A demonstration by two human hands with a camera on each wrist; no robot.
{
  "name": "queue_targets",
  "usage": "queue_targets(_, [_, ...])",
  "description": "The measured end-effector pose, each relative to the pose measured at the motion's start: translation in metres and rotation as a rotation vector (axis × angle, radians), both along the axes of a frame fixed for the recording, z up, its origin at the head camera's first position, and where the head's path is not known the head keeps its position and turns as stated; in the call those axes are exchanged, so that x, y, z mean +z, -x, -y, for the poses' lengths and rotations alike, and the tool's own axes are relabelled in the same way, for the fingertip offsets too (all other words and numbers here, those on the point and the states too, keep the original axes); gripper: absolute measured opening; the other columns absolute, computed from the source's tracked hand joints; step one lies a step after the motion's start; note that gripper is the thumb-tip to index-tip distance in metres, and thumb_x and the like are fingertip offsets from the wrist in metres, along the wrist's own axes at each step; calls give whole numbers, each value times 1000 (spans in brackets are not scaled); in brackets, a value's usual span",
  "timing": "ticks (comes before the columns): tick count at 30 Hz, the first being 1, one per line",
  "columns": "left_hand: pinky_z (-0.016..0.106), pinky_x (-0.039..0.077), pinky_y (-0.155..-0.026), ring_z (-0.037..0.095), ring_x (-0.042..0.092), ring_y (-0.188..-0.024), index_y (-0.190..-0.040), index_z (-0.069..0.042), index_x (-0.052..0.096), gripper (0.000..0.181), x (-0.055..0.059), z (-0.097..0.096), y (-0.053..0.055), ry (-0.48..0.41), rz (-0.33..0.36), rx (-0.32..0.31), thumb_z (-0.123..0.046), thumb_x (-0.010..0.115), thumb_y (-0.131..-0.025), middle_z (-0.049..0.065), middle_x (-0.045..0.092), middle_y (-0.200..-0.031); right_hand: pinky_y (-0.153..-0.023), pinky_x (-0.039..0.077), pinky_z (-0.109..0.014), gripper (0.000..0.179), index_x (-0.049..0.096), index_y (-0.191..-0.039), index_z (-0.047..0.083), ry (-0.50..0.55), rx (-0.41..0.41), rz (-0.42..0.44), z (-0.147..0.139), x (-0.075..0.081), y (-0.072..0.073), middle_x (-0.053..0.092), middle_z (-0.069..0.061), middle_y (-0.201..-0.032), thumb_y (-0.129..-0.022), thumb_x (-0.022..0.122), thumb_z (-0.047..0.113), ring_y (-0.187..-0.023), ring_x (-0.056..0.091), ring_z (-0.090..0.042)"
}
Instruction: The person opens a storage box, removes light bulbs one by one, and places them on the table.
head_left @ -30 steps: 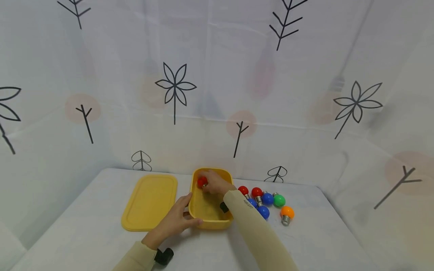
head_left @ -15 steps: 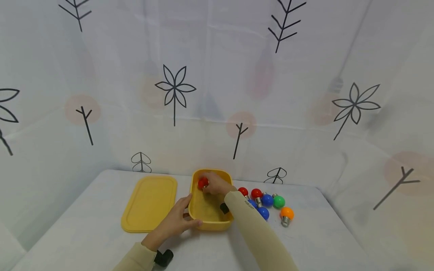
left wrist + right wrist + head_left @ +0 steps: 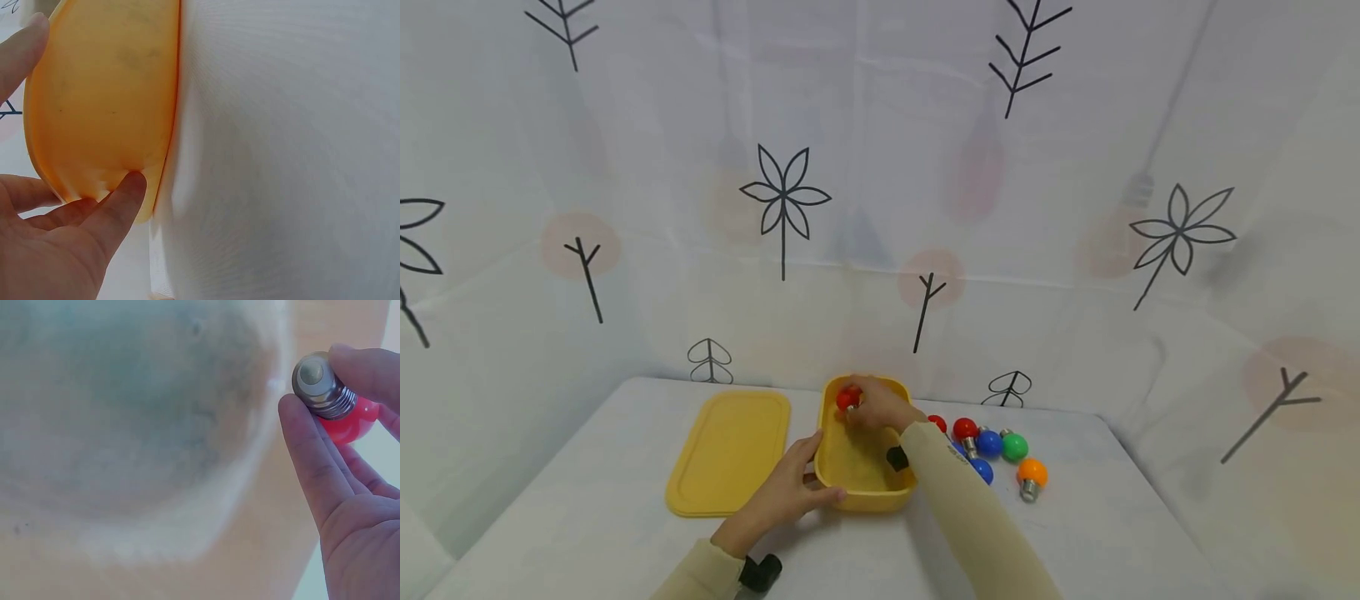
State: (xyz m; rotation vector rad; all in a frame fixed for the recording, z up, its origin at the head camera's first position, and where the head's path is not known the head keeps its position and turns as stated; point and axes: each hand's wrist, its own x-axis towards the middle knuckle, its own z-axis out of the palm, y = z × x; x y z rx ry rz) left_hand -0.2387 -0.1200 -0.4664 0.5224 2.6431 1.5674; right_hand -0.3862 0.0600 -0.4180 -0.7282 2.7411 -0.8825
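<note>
My right hand [image 3: 880,402] reaches into the far part of a yellow plastic box [image 3: 865,502]. It pinches a red light bulb [image 3: 846,402]; the right wrist view shows the silvery screw base [image 3: 325,387] between thumb and fingertips. Beside the fingers a second red patch shows, and I cannot tell if it is another bulb. My left hand [image 3: 786,492] grips the box's near left corner, thumb at the front and fingers along the side. In the left wrist view those fingertips [image 3: 132,181] press on the box wall [image 3: 112,94].
Right of the box lie several loose bulbs: red [image 3: 965,430], blue [image 3: 989,444], green [image 3: 1015,447] and orange [image 3: 1032,472]. A flat yellow lid [image 3: 730,450] lies to the left. Behind the white table [image 3: 1090,533] hangs a patterned curtain [image 3: 865,317].
The right hand and red bulb have shifted slightly within the far part of the box, and more red shows by the fingers. My left hand keeps its place at the corner.
</note>
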Motion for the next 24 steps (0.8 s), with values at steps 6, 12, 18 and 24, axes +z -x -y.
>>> queue_targets(6, [31, 48, -95, 33, 43, -128, -152, -1, 16, 104, 1, 1, -1, -11, 0, -4, -40, 78, -78, 20, 26, -149, -91, 52, -37, 45, 57, -128, 24, 16, 37, -60, 0, 11, -3, 56, 1, -122, -87, 72, 17, -103, 53, -19])
queue_targets(12, [31, 48, -95, 33, 44, -127, -151, 0, 17, 106, -1, 0, -1, 2, -12, 1, -44, 78, -76, 21, 27, -148, -89, 52, -32, 43, 57, -127, 21, 11, 80, -108, -3, 23, -13, 55, -1, -118, -87, 71, 15, -100, 53, -17])
queue_targets(18, [31, 48, -96, 31, 44, -127, -152, -2, 16, 108, -3, 0, -1, 7, -3, 1, -47, 78, -75, 19, 28, -148, -85, 54, -28, 44, 56, -129, 22, 47, 102, -124, -13, 31, -27, 52, 0, -115, -88, 69, 14, -96, 56, -17])
queue_targets(24, [32, 48, -96, 31, 43, -128, -152, -1, 16, 108, -3, 1, -1, 9, -9, 1, -47, 77, -76, 20, 29, -147, -79, 56, -27, 45, 55, -128, 26, 110, 65, -124, -30, 39, -38, 50, 1, -118, -87, 69, 14, -93, 58, -18])
